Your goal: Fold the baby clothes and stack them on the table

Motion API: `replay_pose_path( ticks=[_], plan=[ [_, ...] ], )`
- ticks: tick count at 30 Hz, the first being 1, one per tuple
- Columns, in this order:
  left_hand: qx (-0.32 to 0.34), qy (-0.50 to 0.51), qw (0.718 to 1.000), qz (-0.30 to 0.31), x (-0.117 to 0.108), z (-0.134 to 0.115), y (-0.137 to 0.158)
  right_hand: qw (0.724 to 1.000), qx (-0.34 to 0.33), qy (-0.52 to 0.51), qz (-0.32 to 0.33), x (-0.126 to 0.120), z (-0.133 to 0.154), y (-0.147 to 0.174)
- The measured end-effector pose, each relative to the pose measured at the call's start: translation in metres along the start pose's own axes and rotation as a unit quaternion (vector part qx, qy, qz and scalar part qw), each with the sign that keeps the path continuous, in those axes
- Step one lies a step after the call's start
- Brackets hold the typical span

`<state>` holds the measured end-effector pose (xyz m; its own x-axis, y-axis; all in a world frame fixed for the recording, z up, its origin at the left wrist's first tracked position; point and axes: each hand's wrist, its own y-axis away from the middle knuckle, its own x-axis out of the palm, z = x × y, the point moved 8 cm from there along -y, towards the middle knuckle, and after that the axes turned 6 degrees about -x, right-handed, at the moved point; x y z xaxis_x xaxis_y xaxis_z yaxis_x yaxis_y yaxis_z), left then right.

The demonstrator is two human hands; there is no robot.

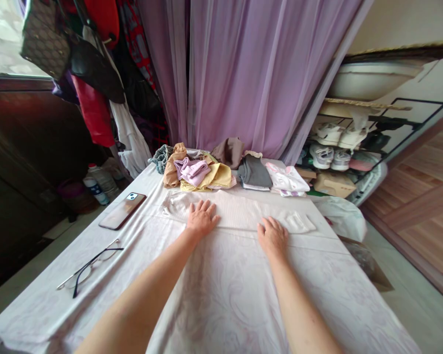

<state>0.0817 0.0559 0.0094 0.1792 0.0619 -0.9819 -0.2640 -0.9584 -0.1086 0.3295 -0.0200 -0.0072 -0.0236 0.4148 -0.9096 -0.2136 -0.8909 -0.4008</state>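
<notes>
Counter point(354, 275): covered with a pale patterned cloth point(225, 305) and backed by a purple curtain point(236, 73).
Garment point(236, 211): laid out as a long, pale strip across the counter, in front of the clothes at the far edge; both ends are left looser and more crinkled than the middle.
Left hand point(202, 216): set palm down on the left part of the garment, fingers spread, nothing gripped.
Right hand point(273, 234): placed palm down at the near edge, right of the middle, fingers a little bent; no fabric is seen pinched.
Smoothing: apparently the step in hand; best done with light, even pressure, the fabric being stroked outward from the middle so that creases are not trapped.
Ends: probably in most need of care; the rumpled left one should be drawn straight, the gathered right one patted flat without being stretched.
Edges: to be kept parallel, one spot being held while the other is eased.
Heap point(194, 171): best not brushed, as it is piled loosely just beyond.
Stacks: a grey one point(254, 172) and a pink-trimmed one point(288, 178), both neatly folded, not to be nudged.
Phone point(122, 211), glasses point(89, 264): left well clear on the left.
</notes>
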Motion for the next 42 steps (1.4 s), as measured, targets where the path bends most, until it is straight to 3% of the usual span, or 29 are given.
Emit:
replay_pose_path(
  ticks=[10,14,28,34,38,42],
  plan=[
    [-0.035,-0.014,0.998,-0.05,-0.025,0.079,0.04,1.0,0.005,-0.007,0.029,-0.004,0.004,-0.002],
    [-0.053,-0.014,0.996,-0.07,-0.032,0.098,0.057,1.0,0.004,-0.013,0.02,-0.007,0.005,-0.001],
    [-0.066,-0.013,0.994,-0.089,-0.038,0.101,0.064,1.0,-0.001,-0.017,0.01,-0.004,0.004,0.0],
    [-0.204,-0.011,0.973,-0.104,-0.039,0.123,0.067,1.0,0.007,-0.027,0.006,-0.009,0.005,0.001],
    [-0.217,-0.006,0.973,-0.079,-0.036,0.125,0.065,0.998,0.049,-0.026,0.042,-0.014,0.001,-0.01],
    [-0.212,-0.013,0.974,-0.079,-0.037,0.124,0.065,0.986,0.099,0.013,0.137,-0.016,-0.001,-0.041]
  ],
)
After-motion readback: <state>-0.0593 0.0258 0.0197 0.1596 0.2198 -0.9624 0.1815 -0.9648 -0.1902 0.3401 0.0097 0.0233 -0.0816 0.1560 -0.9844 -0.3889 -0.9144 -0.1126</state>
